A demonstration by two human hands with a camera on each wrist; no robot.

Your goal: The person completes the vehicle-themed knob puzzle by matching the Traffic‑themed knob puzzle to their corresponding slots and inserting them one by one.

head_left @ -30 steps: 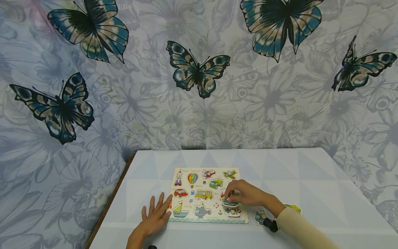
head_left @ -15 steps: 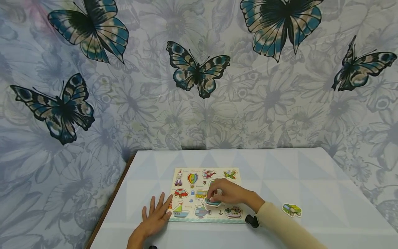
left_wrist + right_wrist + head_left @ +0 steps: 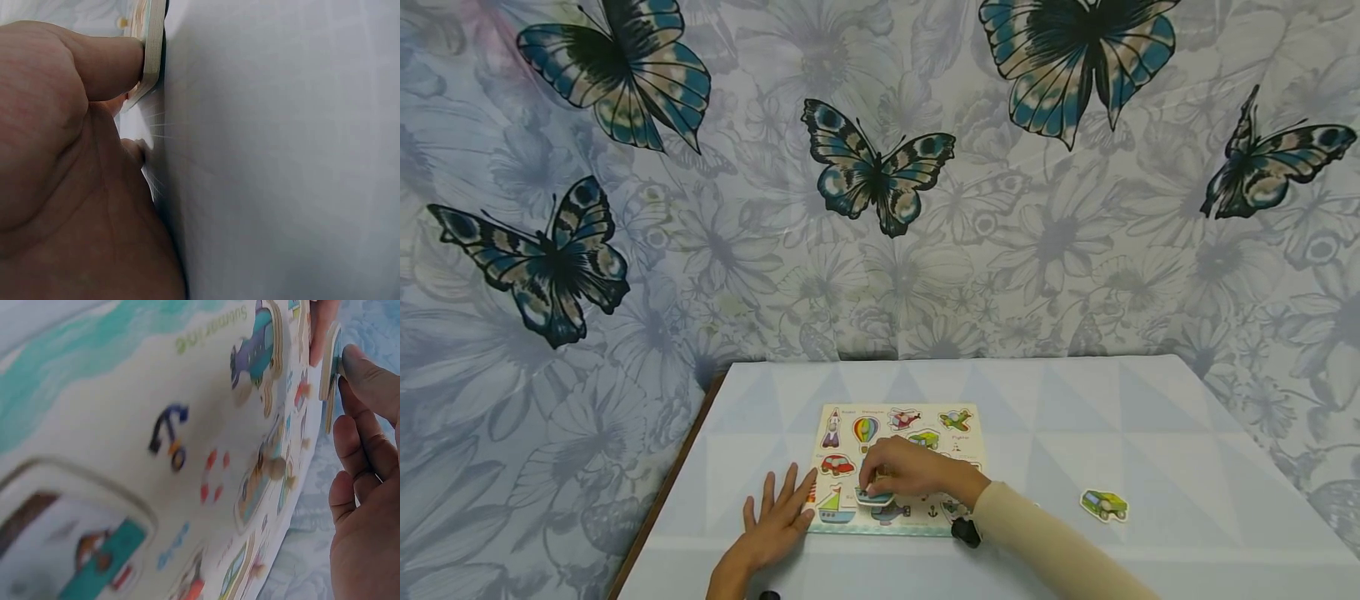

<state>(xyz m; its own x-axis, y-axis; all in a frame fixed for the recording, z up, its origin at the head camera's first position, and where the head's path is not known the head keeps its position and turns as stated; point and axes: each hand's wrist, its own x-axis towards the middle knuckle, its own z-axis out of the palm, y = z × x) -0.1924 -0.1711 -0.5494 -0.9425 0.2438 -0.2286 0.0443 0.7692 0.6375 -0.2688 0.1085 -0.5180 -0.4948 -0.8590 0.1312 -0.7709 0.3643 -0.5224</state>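
A wooden peg puzzle board (image 3: 842, 531) with printed vehicles lies flat on the table. My right hand (image 3: 901, 467) is over its lower middle, pinching a boat-shaped puzzle piece (image 3: 874, 497) between thumb and fingers. In the right wrist view the piece (image 3: 330, 369) is seen edge-on, raised off the board, its knob at the thumb. Fingers spread, my left hand (image 3: 772, 523) rests at the board's left edge; in the left wrist view its thumb touches the board's side (image 3: 152, 50). The submarine picture (image 3: 256, 350) shows beyond an anchor print.
To the right of the board, a green truck piece (image 3: 1104, 506) lies on the white table (image 3: 1150, 433). Wooden knobs (image 3: 274, 467) stick up from several pieces in the board. A butterfly-patterned cloth (image 3: 880, 275) hangs behind the table.
My right hand has moved left across the board with the boat-shaped piece, from the right side to the sailboat and submarine area. The left hand stays in place.
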